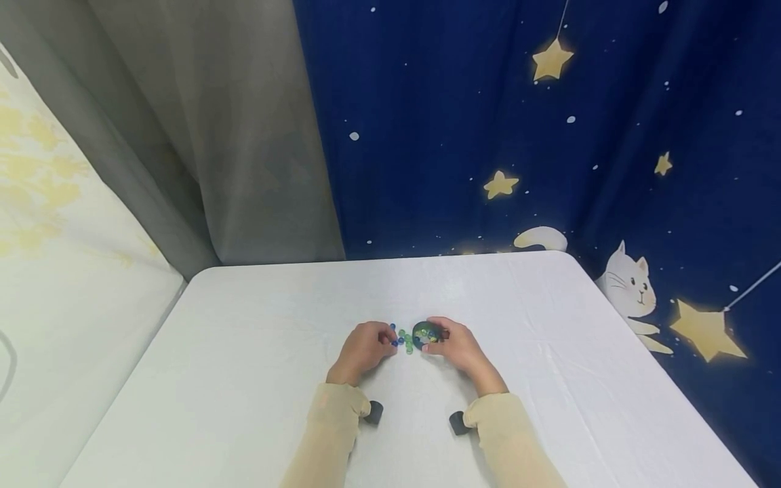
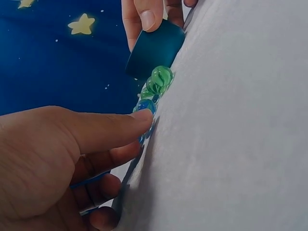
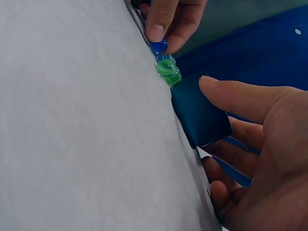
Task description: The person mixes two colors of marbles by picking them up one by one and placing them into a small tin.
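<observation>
My left hand (image 1: 366, 344) is low over the white table, thumb and forefinger pinching a blue marble (image 3: 159, 45). Several green marbles (image 3: 168, 72) and some blue ones lie in a loose cluster between my two hands. Around a short, dark teal round cup (image 3: 199, 113) my right hand (image 1: 460, 347) curls, thumb on the near side and fingers on the far side. Looking down from the head, the cup's open top shows green and blue marbles inside. Its wall comes right up to the green marbles on the table in both wrist views.
A white cloth covers the table (image 1: 244, 379). Black wrist camera mounts (image 1: 374, 413) stick out inward from both sleeves. Behind the table hang a grey curtain (image 1: 256, 135) and a dark blue curtain (image 1: 427, 122) with stars and a cat.
</observation>
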The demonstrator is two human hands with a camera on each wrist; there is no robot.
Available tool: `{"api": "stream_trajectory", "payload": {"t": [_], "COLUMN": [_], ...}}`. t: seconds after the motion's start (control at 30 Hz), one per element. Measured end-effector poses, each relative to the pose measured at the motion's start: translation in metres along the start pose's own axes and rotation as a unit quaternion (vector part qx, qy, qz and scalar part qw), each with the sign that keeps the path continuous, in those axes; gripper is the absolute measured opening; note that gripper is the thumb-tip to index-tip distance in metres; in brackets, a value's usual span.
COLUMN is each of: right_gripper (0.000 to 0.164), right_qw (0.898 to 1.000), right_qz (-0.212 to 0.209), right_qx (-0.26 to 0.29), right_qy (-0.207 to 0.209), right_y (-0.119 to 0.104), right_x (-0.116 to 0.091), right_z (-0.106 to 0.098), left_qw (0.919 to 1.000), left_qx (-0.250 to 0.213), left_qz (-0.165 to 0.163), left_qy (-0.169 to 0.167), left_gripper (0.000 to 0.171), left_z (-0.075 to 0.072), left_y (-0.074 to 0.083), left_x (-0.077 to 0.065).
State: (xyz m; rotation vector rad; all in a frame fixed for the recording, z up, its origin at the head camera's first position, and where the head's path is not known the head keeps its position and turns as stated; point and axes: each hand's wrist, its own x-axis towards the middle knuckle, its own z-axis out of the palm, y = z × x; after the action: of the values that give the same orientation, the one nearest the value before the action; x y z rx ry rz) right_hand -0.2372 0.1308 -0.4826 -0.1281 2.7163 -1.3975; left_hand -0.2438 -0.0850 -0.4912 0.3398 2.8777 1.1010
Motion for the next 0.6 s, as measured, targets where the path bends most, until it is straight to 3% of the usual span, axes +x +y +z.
{"api": "stream_trajectory", "payload": {"t": [0.6], "right_gripper": [0.058], "right_qw": [1.0], "right_qz": [0.003], "right_qx": [0.002], "right_qy": [0.001], "right_y": [-0.0002], "right_x": [-0.0003], "right_z": [0.0022], "left_qw": [0.999], "left_qx": [-0.033], "left_qz": [0.002], "left_qy": [0.029], "left_gripper": [0.016], "left_z": [-0.003], "left_y": [-0.0009], "left_x": [0.0025]}}
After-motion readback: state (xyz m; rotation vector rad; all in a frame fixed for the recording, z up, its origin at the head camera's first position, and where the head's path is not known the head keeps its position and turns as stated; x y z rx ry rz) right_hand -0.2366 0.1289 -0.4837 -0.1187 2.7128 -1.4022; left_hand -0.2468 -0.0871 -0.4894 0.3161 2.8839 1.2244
